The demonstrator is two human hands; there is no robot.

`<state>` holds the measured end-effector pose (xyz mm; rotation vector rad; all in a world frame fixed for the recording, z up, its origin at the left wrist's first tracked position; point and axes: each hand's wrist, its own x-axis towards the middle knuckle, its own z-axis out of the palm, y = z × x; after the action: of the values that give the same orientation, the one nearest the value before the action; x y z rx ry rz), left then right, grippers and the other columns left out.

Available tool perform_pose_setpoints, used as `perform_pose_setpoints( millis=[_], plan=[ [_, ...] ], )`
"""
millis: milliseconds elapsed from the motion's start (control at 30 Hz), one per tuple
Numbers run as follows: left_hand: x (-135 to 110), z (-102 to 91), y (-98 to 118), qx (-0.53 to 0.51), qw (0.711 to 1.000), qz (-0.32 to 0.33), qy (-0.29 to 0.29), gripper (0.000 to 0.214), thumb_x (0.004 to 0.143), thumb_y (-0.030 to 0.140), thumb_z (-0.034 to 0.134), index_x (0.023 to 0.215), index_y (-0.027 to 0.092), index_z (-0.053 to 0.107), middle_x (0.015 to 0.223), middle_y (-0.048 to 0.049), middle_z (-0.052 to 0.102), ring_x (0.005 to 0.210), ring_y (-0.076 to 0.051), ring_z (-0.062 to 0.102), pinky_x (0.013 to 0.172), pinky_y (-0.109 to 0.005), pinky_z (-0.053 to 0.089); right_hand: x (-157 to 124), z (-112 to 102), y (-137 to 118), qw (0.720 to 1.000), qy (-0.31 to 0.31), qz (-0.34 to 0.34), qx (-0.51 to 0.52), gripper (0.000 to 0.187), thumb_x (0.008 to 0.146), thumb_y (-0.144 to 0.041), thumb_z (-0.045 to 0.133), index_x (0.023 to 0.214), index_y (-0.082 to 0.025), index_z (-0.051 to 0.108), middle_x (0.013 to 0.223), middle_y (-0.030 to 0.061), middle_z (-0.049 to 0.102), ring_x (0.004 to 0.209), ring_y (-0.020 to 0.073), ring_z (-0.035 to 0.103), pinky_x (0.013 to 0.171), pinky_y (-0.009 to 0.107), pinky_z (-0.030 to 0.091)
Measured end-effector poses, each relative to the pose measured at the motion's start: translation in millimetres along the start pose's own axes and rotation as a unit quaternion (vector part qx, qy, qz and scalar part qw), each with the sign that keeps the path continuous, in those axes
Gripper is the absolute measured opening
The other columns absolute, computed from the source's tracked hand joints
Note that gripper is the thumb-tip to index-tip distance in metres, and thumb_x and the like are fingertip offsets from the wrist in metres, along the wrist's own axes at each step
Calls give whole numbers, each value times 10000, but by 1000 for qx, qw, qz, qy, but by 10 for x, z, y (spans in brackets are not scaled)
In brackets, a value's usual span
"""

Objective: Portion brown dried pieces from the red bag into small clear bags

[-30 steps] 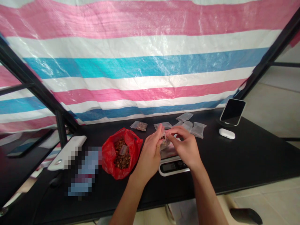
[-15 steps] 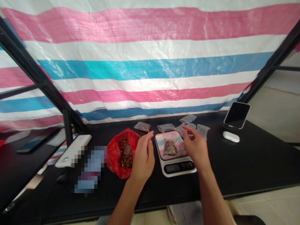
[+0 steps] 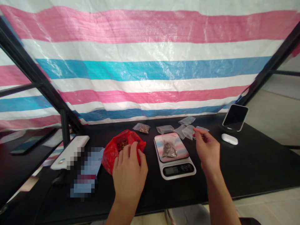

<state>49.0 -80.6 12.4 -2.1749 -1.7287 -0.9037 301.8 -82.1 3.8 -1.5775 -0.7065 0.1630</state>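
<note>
My left hand (image 3: pixel 130 168) is over the near side of a red plastic bag (image 3: pixel 110 153), its fingers apart and reaching into the bag's opening. Loose brown dried bits (image 3: pixel 122 144) show inside; the fingertips are partly hidden there. To the right, a white kitchen scale (image 3: pixel 165 173) carries a small clear bag of brownish bits (image 3: pixel 169 148). Beyond the scale's right side, my right hand (image 3: pixel 208 151) has thumb and fingers pinched at a small clear plastic bag (image 3: pixel 203 128), mostly covered by the hand. More flat clear bags (image 3: pixel 187 132) lie beside its fingertips.
Another filled clear bag (image 3: pixel 142 127) lies behind the red bag. At left are a white slab-like device (image 3: pixel 81 145) and a blurred-out phone (image 3: pixel 97 156). A phone on a stand (image 3: pixel 235 117) and a white earbud case (image 3: pixel 229 139) stand at right. Striped sheeting (image 3: pixel 152 68) hangs behind.
My left hand has moved left from beside the red bag to over its opening. My right hand has moved right, away from the scale, to the clear bags, its fingers now pinched.
</note>
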Motion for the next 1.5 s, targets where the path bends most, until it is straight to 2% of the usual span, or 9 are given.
perform_pose_setpoints(
  millis=[100,200,400,533,667,833,1033,1233,1500],
  plan=[
    [-42,120,17,41,991,1,-126,296,960,195,470,1155,160,689,1078,-142,722,1036,-329,641,864,-443,500,-4,2,-16,1000,2,5,7,373,785,-429,624,978,-151,779,835,106,765,689,219,652,628,330,488],
    [-65,263,-2,-2,986,26,-165,369,942,77,425,1189,163,686,1146,-124,723,1087,-320,622,923,-444,490,-11,15,-27,1000,-1,16,10,370,782,-424,628,983,-152,781,842,107,766,721,232,667,656,340,498],
    [-23,423,37,-114,981,32,-153,385,936,44,410,1146,198,694,1091,-72,742,1022,-266,637,927,-401,491,-19,50,11,999,-36,7,-33,399,796,-447,599,1007,-163,782,776,87,745,660,225,637,631,341,474],
    [-15,421,140,-113,984,55,-128,365,937,55,431,1125,212,701,1058,-69,733,1008,-267,614,922,-409,478,-51,109,63,979,-77,-91,-163,397,821,-485,576,949,-188,807,759,86,687,671,231,596,698,383,462],
    [-13,325,219,-78,996,47,-17,293,925,121,520,1130,201,714,1125,-128,662,1032,-306,552,918,-453,469,-124,200,84,950,-95,-142,-261,383,844,-524,574,897,-233,817,818,103,652,811,286,591,773,439,423],
    [-14,303,231,-148,984,64,81,238,919,126,558,1082,200,715,1107,-122,620,1021,-291,539,902,-442,476,-201,314,14,939,-137,-78,-304,300,813,-465,607,852,-256,818,852,100,669,913,328,582,803,458,397],
    [17,390,195,-296,954,20,34,208,962,156,531,1080,224,689,1055,-63,676,1014,-236,576,909,-387,490,-279,422,-90,957,-189,-69,-208,292,811,-465,580,822,-269,795,948,81,711,976,325,594,891,479,403],
    [48,423,128,-258,966,2,-24,207,975,207,517,1072,217,700,1078,-73,683,1019,-262,571,932,-446,484,-398,549,-6,950,-133,-99,-264,313,817,-509,628,913,-281,821,1117,138,672,1104,402,518,944,576,356],
    [52,429,105,-282,957,-21,-59,221,978,285,529,1062,208,719,1125,-95,672,1060,-290,548,981,-503,452,-451,548,-164,967,-214,-96,-97,295,808,-530,667,810,-261,787,921,86,718,944,314,591,866,486,445]
  ],
)
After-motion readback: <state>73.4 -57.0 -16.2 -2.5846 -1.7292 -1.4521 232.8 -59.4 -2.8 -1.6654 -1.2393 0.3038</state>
